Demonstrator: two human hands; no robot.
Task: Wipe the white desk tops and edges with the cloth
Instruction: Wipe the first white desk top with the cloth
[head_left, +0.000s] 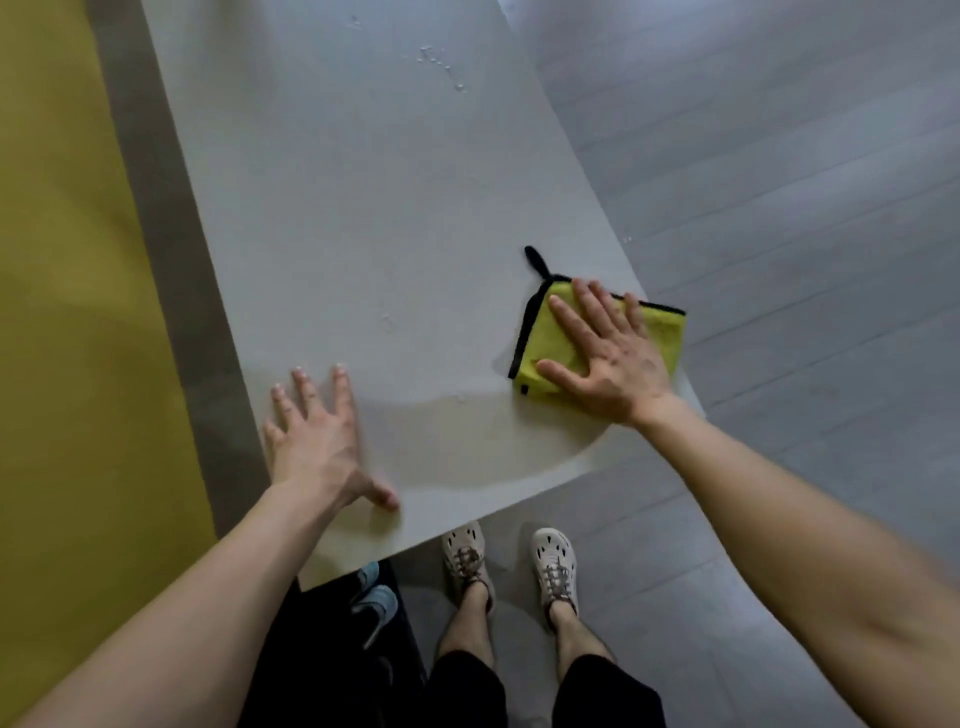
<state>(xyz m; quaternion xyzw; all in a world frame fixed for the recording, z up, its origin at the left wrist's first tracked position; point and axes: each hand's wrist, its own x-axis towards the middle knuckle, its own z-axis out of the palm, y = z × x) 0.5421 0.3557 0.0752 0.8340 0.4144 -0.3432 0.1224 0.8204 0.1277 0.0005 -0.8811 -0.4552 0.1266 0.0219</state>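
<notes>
While on desk (363, 208): two hands (311, 436) (613, 358), one cloth (540, 353)

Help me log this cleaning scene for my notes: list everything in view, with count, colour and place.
desk: one, white, centre, running away from the person
cloth: one, yellow-green with black trim and loop, on the desk near its right edge
droplets: one small cluster, clear, far part of the desk
damp patch: one, darker grey, near end of the desk, between the hands
floor: one, grey planks, right and below
yellow surface: one, yellow, left edge of view
light blue items: two, under the desk's near end; unclear what
shoes: two, off-white, on the person's feet
left hand: one, flat on the desk's near left corner
right hand: one, flat on the cloth
</notes>
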